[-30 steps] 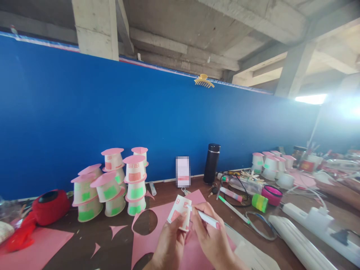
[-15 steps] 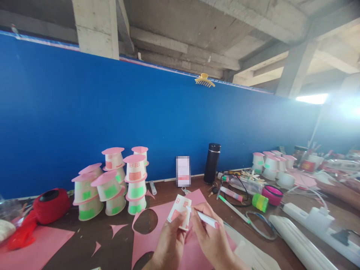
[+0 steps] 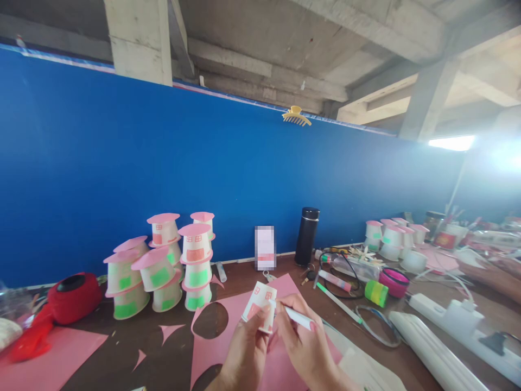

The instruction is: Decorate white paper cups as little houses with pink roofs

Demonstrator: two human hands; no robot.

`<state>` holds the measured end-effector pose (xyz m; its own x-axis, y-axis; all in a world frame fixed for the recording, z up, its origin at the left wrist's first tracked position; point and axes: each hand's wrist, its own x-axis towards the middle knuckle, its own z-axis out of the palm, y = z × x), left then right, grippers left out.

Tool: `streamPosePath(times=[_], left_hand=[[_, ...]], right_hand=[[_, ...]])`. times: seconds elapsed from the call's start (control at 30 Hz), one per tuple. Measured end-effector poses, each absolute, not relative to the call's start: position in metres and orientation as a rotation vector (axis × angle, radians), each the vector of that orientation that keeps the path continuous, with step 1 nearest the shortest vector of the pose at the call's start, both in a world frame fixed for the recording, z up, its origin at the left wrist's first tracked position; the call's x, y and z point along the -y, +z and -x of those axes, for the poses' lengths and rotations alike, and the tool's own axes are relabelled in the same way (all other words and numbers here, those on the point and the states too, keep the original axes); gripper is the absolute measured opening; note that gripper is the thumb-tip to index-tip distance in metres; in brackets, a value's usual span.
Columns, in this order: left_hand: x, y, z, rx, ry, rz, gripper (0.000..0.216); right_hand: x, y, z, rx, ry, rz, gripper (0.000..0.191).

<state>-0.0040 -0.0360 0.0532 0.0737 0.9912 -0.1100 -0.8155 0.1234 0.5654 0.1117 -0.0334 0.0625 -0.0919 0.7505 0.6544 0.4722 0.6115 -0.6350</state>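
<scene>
My left hand [image 3: 247,347] grips a white paper cup [image 3: 259,298] that lies tilted, with red windows and a red door drawn on its side. In my right hand [image 3: 303,339] is a white marker [image 3: 298,316] with a red end, its tip close to the cup's right side; whether it touches I cannot tell. Under both hands lies a pink paper sheet [image 3: 220,342] with round holes cut out. Off to the left stand stacked paper cups [image 3: 197,252] with pink paper tops, some with green patches, some with red windows.
A black flask [image 3: 307,236] stands by the blue wall beside a blurred upright panel [image 3: 265,248]. On the right are a green marker [image 3: 340,304], a neon tape roll [image 3: 376,293], cables and a power strip [image 3: 464,326]. A red pouch [image 3: 75,296] sits far left.
Both hands hold nearly the same place. The marker has shifted very slightly at the cup's side; everything else looks unchanged.
</scene>
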Motion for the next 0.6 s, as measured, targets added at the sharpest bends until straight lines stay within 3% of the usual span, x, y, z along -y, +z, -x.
streamPosePath(times=[0.27,0.47,0.6], left_hand=[[0.032,0.046,0.004,-0.574,1.41,-0.291,0.021],[0.027,0.044,0.003,-0.643,1.436,-0.145,0.026],[0.025,0.041,0.003,-0.598,1.408,-0.161,0.025]], right_hand=[[0.035,0.061,-0.115,1.68,0.358,0.955,0.013],[0.03,0.062,-0.117,1.583,0.216,0.985,0.028],[0.016,0.055,-0.116,1.439,0.389,1.076,0.032]])
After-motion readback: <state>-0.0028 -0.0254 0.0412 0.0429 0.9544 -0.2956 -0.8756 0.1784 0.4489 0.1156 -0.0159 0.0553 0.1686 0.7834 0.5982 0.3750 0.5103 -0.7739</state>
